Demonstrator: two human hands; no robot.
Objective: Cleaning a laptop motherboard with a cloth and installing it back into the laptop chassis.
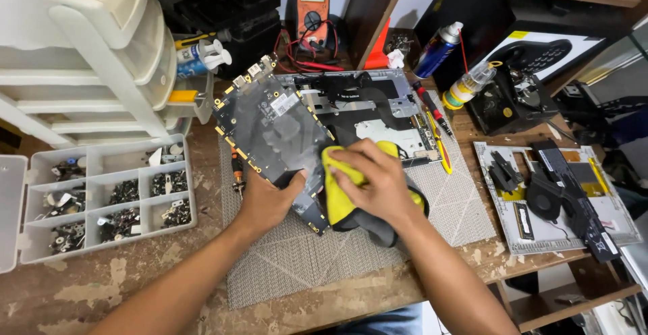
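**Wiping a circuit board on the mat**

At lower centre of the frame the left hand (pixel 266 203) grips the near edge of the board (pixel 273 129), fingers curled under it, holding it tilted above the grey mat (pixel 418 207). Just right of it the right hand (pixel 378 183) lies flat, fingers pressed together on a yellow cloth (pixel 337 197) against the board's lower right corner. The step in hand looks like cleaning the board's face; a next stroke would call for a firm left grip while the cloth slides up toward the unwiped upper part. Left of the mat sits a screw tray (pixel 101 200). Beyond the board lies an opened laptop shell (pixel 378 109); at top centre, a multimeter (pixel 312 11).
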